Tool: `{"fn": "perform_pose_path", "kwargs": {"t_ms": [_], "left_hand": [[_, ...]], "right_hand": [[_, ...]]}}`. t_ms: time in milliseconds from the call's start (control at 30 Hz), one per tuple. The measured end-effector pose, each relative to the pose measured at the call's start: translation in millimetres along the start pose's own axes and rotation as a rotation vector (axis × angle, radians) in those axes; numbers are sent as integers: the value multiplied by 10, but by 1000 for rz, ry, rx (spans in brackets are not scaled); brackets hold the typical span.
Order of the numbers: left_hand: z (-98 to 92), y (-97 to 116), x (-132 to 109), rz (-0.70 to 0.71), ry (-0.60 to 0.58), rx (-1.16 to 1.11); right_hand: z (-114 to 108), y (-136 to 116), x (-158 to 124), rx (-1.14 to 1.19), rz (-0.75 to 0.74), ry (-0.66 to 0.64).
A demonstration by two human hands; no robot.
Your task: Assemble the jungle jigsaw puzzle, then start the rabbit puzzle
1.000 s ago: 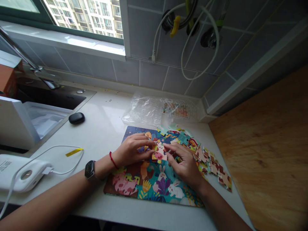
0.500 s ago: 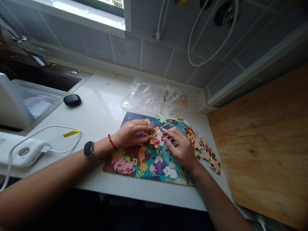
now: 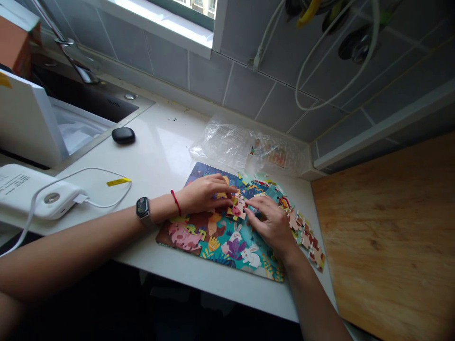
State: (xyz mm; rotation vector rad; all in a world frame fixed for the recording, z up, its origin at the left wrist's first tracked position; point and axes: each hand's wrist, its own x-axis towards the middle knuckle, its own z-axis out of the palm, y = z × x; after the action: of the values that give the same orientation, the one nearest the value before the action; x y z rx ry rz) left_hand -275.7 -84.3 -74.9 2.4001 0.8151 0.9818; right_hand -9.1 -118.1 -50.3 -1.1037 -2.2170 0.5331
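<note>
A jigsaw puzzle (image 3: 227,255) with pigs, rabbits and flowers lies partly assembled on the white counter. Over its middle is a puzzle piece (image 3: 239,207) with a cow's face, pinched from both sides. My left hand (image 3: 208,193), with a watch and red string at the wrist, grips its left edge between thumb and fingers. From the right, my right hand (image 3: 272,220) holds the opposite edge with thumb and fingertips. Whether the piece is joined to those under it, I cannot tell. Loose puzzle pieces (image 3: 305,232) are heaped along the right side, partly behind my right hand.
Clear plastic wrap (image 3: 223,139) lies behind the puzzle by the tiled wall. A wooden board (image 3: 387,227) stands at the right. On the left are a black oval case (image 3: 123,136), a white power strip (image 3: 42,192) with a cable, and a sink (image 3: 106,106).
The camera view has shifted and tilted, so everything appears moved and turned slightly. Both hands stay at the cow-face piece, with little visible movement of the fingers.
</note>
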Motion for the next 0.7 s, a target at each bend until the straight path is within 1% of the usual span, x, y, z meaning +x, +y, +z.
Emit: {"fn": "perform_pose_path", "kwargs": {"t_ms": [133,200,467,567,700], "left_hand": [[-1,-27,-1,-37,113,-10],[-5,-31,-2,-40,127,-7],[-27,-12,9,-3,110,-31],[-28,-16,18,16,85,-31],[-33,-23,22,10,47,-34]], "right_hand": [[-9,37,2,-44,19,-57],[-21,49,0,-57,30,-78],[-57,42,8,-64,69,-107],[-47,37,10,-57,82,-109],[-38,28,17,-49,96,-102]]}}
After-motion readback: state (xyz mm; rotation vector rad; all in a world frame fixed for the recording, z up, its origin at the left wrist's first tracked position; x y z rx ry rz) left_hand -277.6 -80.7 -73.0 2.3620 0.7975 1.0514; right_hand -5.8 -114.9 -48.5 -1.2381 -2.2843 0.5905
